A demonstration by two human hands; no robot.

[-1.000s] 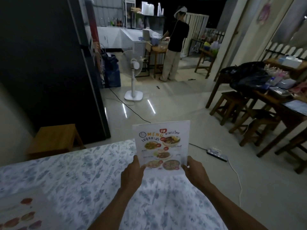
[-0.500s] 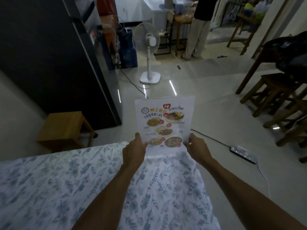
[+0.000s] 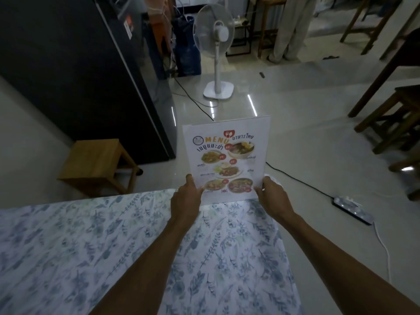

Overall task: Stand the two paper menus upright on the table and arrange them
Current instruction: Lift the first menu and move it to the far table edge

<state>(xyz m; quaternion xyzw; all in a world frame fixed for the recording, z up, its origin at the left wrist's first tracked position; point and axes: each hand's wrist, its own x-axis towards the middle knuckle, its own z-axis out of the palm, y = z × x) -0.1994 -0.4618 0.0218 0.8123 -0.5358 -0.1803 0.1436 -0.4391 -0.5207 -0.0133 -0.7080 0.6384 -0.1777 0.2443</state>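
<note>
A white paper menu (image 3: 225, 155) with food pictures stands upright at the far edge of the table (image 3: 91, 246), which wears a blue floral cloth. My left hand (image 3: 186, 198) grips the menu's lower left corner. My right hand (image 3: 271, 196) grips its lower right corner. The printed side faces me. A second menu is not in view.
Beyond the table edge stand a small wooden stool (image 3: 97, 164), a tall black fridge (image 3: 79, 64) and a white pedestal fan (image 3: 216, 42). A power strip (image 3: 352, 209) with cables lies on the floor at right. Dark wooden stools (image 3: 391, 119) stand far right; a person's legs (image 3: 291, 28) show at the back.
The view has tilted down and moved closer to the far table edge. The menu stays upright in both hands at that edge. The second menu at the lower left has left the view.
</note>
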